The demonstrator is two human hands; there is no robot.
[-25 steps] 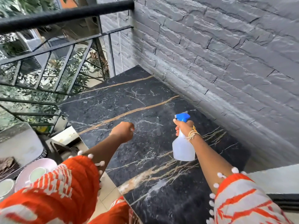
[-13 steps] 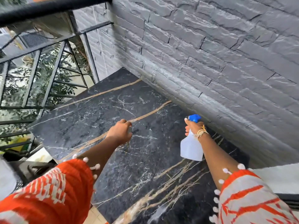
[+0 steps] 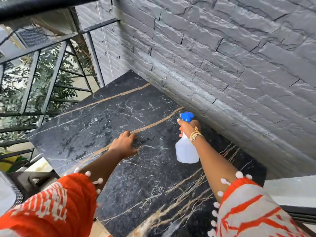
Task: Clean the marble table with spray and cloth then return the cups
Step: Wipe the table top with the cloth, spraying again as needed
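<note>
The black marble table [image 3: 95, 127] with gold and white veins fills the middle of the view. My right hand [image 3: 188, 128] grips the neck of a white spray bottle [image 3: 186, 152] with a blue trigger head, held upright above the table's right side near the wall. My left hand [image 3: 124, 144] is out over the middle of the table with its fingers straight, low on or just above the marble, and it holds nothing. No cloth or cups are in view.
A grey stone wall [image 3: 230, 65] runs along the table's far right side. A black metal railing [image 3: 56, 48] with foliage behind it borders the left. A white ledge [image 3: 290, 190] sits at the lower right. Dark furniture [image 3: 35, 182] stands below the table's left corner.
My left hand has opened from a fist and moved a little right over the table. The bottle stays in my right hand. The view shifted right, so the tray with cups left it.
</note>
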